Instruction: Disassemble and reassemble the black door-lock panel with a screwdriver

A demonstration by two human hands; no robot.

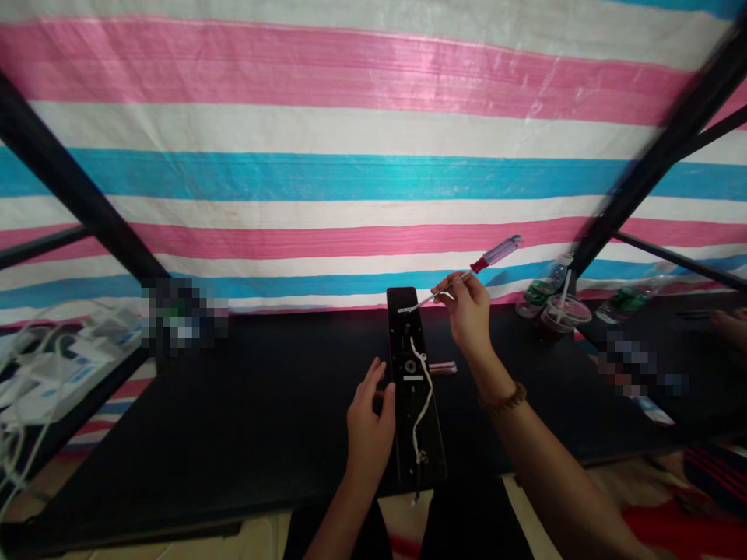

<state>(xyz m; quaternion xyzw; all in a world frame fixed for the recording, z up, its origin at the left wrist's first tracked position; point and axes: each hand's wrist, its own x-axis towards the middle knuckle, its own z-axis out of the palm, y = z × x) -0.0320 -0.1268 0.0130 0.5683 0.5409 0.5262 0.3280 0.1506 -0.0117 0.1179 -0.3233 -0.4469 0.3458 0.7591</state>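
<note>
A long black panel (402, 435) lies on the table in front of me, with a white cable (430, 389) running along it and hanging past its near end. My right hand (468, 311) is closed around the shaft of a screwdriver (498, 253). Its clear purplish handle with a red collar points up and right, while the shaft's far end is at a small pale part near the panel's far end. Beside the panel's left edge is my left hand (372, 424), fingers apart and holding nothing; I cannot tell whether its fingertips touch the edge.
A short pinkish rod (443, 368) lies against the panel's right side. At the right stand a plastic cup (565, 313) with a straw and a bottle (534, 298); another bottle (624, 303) lies tilted. White power strips (70, 373) with tangled cords are at the left. Another person's hand (729, 327) shows far right.
</note>
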